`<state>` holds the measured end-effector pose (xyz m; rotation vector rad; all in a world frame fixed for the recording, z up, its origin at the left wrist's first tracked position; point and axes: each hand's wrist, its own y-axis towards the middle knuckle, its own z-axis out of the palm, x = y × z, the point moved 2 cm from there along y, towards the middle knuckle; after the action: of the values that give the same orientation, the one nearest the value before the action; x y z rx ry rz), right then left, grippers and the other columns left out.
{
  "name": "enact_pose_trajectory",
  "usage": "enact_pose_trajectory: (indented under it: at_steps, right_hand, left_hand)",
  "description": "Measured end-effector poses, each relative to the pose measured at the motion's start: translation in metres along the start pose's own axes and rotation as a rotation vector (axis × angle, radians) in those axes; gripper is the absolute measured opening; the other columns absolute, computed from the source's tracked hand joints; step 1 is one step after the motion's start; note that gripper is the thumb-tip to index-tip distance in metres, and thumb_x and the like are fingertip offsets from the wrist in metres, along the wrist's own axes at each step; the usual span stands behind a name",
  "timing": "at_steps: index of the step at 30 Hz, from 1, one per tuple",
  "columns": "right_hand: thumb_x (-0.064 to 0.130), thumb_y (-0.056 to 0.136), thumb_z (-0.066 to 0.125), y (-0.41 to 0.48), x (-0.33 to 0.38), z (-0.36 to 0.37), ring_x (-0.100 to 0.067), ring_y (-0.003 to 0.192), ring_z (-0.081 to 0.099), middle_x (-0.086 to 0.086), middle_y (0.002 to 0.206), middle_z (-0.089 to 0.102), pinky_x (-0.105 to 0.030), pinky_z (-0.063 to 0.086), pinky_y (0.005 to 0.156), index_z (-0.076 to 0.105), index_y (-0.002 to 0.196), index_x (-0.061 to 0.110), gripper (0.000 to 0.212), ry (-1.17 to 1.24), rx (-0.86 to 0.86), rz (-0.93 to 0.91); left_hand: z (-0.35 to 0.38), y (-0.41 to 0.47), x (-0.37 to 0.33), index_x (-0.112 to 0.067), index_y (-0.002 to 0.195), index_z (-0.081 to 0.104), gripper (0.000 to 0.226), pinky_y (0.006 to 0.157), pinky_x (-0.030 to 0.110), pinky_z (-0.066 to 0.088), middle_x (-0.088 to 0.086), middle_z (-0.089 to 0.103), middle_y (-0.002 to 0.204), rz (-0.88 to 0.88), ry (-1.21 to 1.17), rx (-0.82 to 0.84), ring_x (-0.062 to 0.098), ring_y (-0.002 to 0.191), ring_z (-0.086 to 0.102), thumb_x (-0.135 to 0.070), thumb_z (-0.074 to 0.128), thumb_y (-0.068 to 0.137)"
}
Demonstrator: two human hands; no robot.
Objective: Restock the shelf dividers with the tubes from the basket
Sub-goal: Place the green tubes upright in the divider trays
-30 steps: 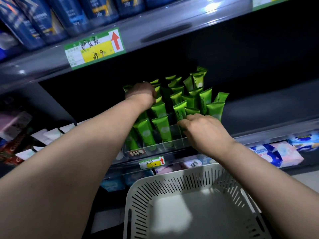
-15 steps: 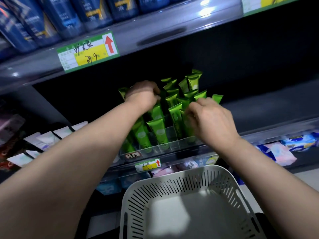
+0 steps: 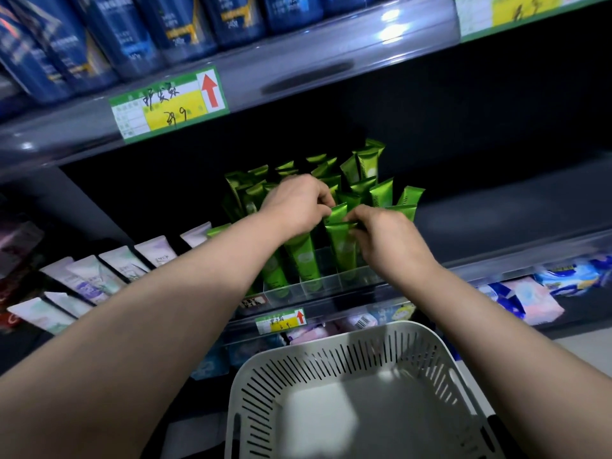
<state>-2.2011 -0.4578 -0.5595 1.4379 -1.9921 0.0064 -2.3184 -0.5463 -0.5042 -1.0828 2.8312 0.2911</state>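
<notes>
**Green tubes** stand in the clear shelf dividers at the centre of the frame, caps down and crimped ends up, several rows deep. Some of the rear ones lean.

**Front tube**: it stands in a divider lane in the front row. The right hand enters from the lower right, and its grip is closed on this tube. Its fingertips pinch the crimped upper edge.

**Next tube**: it stands just behind the front tube. The left hand enters from the lower left with its fingers curled. Its grip is closed on the crimped top of this tube. The two hands are just beside each other above the front row.

**Surroundings**
- The dividers rest on the dark middle shelf.
- A small price label is fixed to the shelf's front edge, just below the dividers.
- A white slotted basket sits at bottom centre, between the two forearms, with its far rim near the shelf edge.
- Pale tubes lie in slanted rows left of the green ones.
- The upper shelf edge carries a large price label, green and yellow, with a red arrow pointing up.
- Dark blue packs stand above that label at the upper left of the frame.
- Blue and pink soft packs lie on the shelf beneath at the lower right.
</notes>
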Motion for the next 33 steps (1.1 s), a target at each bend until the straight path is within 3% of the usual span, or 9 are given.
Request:
enact_pose_trajectory:
  at_steps: [11,14,17,22,27,33]
  right_hand:
    - [0.01,0.088,0.056,0.001,0.0,0.008,-0.032,0.102,0.059,-0.006,0.111,0.06,-0.041,0.051,0.075,0.054,0.125,0.024,0.04,-0.009,0.039,-0.046]
    - [0.016,0.089,0.057,0.0,0.0,0.006,-0.031,0.104,0.058,-0.006,0.115,0.06,-0.04,0.05,0.077,0.054,0.125,0.023,0.037,0.002,0.033,-0.039]
    - [0.018,0.089,0.06,-0.002,-0.001,0.001,-0.031,0.104,0.059,-0.005,0.118,0.061,-0.038,0.049,0.077,0.054,0.126,0.022,0.038,-0.011,0.014,-0.048]
    - [0.012,0.086,0.058,-0.005,-0.007,-0.004,-0.031,0.106,0.059,-0.004,0.12,0.059,-0.04,0.051,0.079,0.051,0.127,0.023,0.042,-0.05,0.001,-0.02]
    - [0.006,0.083,0.056,-0.004,-0.017,-0.009,-0.029,0.104,0.06,-0.003,0.114,0.063,-0.035,0.048,0.075,0.055,0.123,0.025,0.045,-0.126,-0.012,0.004]
    - [0.005,0.084,0.055,-0.004,-0.021,-0.009,-0.031,0.098,0.061,-0.006,0.105,0.066,-0.035,0.049,0.071,0.059,0.117,0.022,0.038,-0.16,-0.006,0.001]
  left_hand:
    - [0.004,-0.001,-0.001,-0.031,0.091,0.069,0.004,0.086,0.036,0.05,-0.007,0.066,0.1,0.003,0.021,0.01,0.015,0.1,0.06,-0.029,0.065,0.09]
    - [0.001,0.002,0.001,-0.034,0.082,0.067,0.005,0.087,0.035,0.051,-0.012,0.062,0.093,-0.019,-0.007,0.037,0.014,0.098,0.06,-0.036,0.068,0.087]
    - [-0.002,0.011,0.003,-0.033,0.087,0.069,0.012,0.088,0.034,0.05,-0.007,0.066,0.102,-0.041,-0.066,-0.006,0.016,0.1,0.06,-0.045,0.066,0.085]
    - [-0.003,0.033,-0.006,-0.029,0.108,0.071,0.02,0.095,0.024,0.046,-0.004,0.067,0.117,0.004,-0.11,-0.073,0.015,0.11,0.06,-0.025,0.064,0.09]
    - [0.0,0.049,-0.019,-0.028,0.098,0.075,0.017,0.086,0.018,0.046,-0.007,0.07,0.107,0.014,-0.051,0.066,0.011,0.101,0.064,-0.02,0.072,0.084]
    - [0.002,0.047,-0.009,-0.029,0.098,0.072,0.015,0.091,0.03,0.051,-0.001,0.068,0.114,-0.015,0.135,0.02,0.022,0.107,0.062,-0.024,0.07,0.084]
